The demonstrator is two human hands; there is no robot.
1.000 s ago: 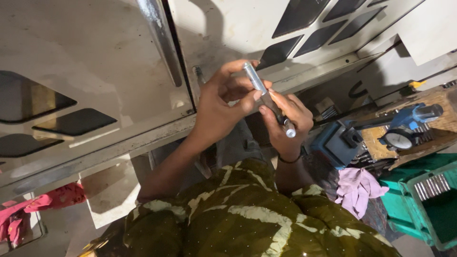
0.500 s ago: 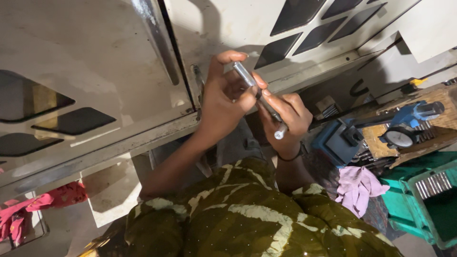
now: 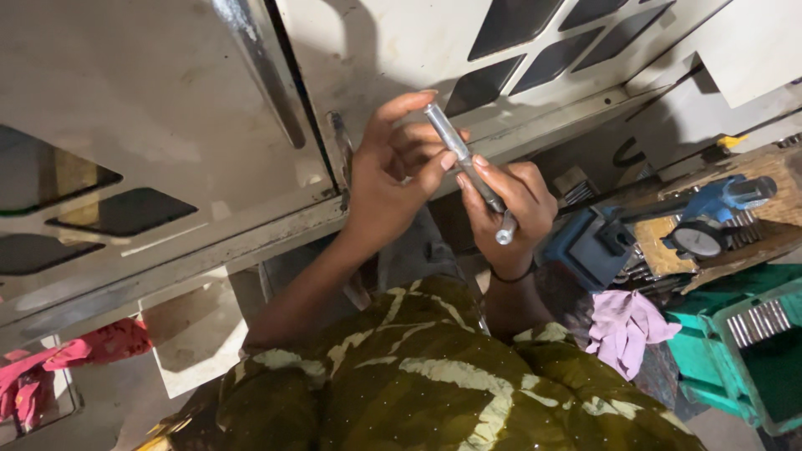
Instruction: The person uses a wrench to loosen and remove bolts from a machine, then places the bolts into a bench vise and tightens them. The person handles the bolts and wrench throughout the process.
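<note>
- Head view, hands: both hands meet in front of the chest on a slim metal rod (image 3: 468, 167), which runs aslant from upper left to lower right. The right hand (image 3: 510, 200) is closed around its lower half, fingers wrapped and thumb laid along the shaft, so the rounded lower end pokes out below the fist. That looks like the steadying grip.
- Head view, left hand (image 3: 393, 167): it is pinched on the rod's upper part, forefinger arched over the tip and thumb pressing from beneath. In my judgement this lighter hold suits feeling or turning the end.
- Head view, the rod itself: smooth, round, pale grey steel with a dull shine, held in the air just before a large machine cabinet (image 3: 167, 125). The cabinet is off-white painted sheet metal, scuffed, with dark slanted window panels.
- Head view, surroundings: to the right stand a blue gauge stand (image 3: 727, 196) with a round dial indicator (image 3: 697, 240), a crumpled pink cloth (image 3: 626, 326), and a green plastic crate (image 3: 735, 351) holding a row of similar steel pins. A red rag (image 3: 75, 351) lies lower left.
</note>
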